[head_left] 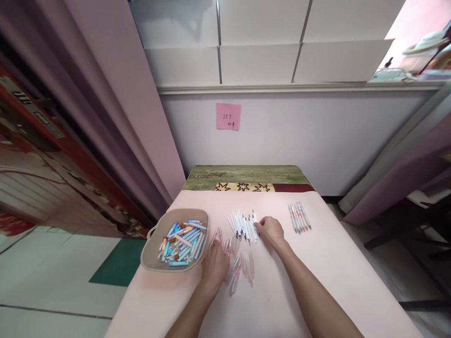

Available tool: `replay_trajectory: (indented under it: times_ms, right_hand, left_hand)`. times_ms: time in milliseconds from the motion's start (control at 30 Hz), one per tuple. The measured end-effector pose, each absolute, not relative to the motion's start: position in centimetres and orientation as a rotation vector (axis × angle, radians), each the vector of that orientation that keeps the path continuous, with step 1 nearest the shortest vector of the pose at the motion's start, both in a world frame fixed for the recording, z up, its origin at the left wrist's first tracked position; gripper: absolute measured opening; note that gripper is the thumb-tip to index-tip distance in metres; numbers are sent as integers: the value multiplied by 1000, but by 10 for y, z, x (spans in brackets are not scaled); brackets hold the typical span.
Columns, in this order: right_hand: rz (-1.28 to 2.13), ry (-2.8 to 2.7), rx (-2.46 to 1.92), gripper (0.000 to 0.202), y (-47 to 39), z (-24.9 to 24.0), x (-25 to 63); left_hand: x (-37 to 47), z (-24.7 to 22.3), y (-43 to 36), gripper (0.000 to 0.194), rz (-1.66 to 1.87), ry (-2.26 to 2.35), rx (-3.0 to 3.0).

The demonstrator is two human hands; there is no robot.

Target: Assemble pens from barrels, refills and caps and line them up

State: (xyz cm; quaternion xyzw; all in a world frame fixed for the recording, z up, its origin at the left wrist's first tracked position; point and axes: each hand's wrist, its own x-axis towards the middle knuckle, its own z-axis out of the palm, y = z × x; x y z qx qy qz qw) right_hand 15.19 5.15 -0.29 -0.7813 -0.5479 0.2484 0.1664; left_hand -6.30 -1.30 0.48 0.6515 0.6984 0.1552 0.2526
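so the biggest thing here is the table, draped in a pale pink cover that runs off at the left and right sides, with a green patterned strip at the far end by the wall. next down is the beige basket on the left, close to the left edge, full of blue, orange and brown pen parts.

then the hands. left hand has its fingers curled down among the pink-patterned barrels, just right of the basket; can't tell if it's pinching one. right hand has thumb and forefinger close together at the right end of the white refills, but whether they're really gripping one i can't say.

far right there's a neat row of pens, side by side.

smallest stuff is those refills in the middle, dark tips mostly toward the near side. i'd guess they're super light, thin, a bit bendy and quick to roll, so grab mid-length with two fingertips and mind the tips. barrels look like stiff, slick plastic, probably best held round the middle.

room-wise: basket rim crowds the left hand, while the right has a decent gap before the pen row, plus plenty of cover on the near side.
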Motion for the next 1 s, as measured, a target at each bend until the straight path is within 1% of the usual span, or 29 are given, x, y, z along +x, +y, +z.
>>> replay_trajectory:
  times_ms: [133, 267, 333, 367, 433, 467, 533, 600, 667, 700, 833, 933, 1000]
  right_hand:
    - [777, -1500, -2300, 16, 69, -16, 144]
    - [872, -1450, -2263, 20, 71, -24, 145]
    - [918, -1434, -2192, 24, 67, -26, 149]
    - [942, -1425, -2150, 26, 65, -26, 151]
    - [984, -1400, -2063, 30, 59, -26, 155]
    - [1003, -1385, -2018, 32, 56, -25, 156]
    - [1034, -1351, -1926, 34, 49, -21, 156]
    - [1060, -1321, -1840, 36, 42, -13, 153]
    - [1101, -1276, -1718, 36, 32, 0, 144]
    - [1135, -1245, -1635, 36, 27, 9, 139]
    - [1316, -1168, -1281, 36, 1, 45, 109]
    - [1338, -1296, -1193, 35, -16, 65, 87]
    - [1336, -1392, -1156, 33, -24, 72, 75]
  left_hand:
    - [-55, 10, -14, 19, 239, 1979, 1786]
    - [-59, 16, -22, 20, 186, 2003, 1838]
    - [-64, 21, -28, 16, 283, 1973, 1883]
    - [-66, 23, -30, 12, 386, 1928, 1886]
    - [-70, 31, -33, 4, 673, 1772, 1787]
    - [-71, 36, -32, 4, 818, 1670, 1670]
    - [-71, 46, -28, 13, 1043, 1450, 1336]
    - [-71, 56, -20, 23, 1174, 1237, 978]
    - [-70, 66, -11, 27, 1238, 1072, 681]
    - [-71, 70, -6, 25, 1252, 1019, 553]
    - [-76, 81, 7, 3, 1296, 900, 145]
    - [-79, 84, 7, 8, 1348, 877, 0]
    - [-79, 85, 3, 7, 1367, 895, -21]
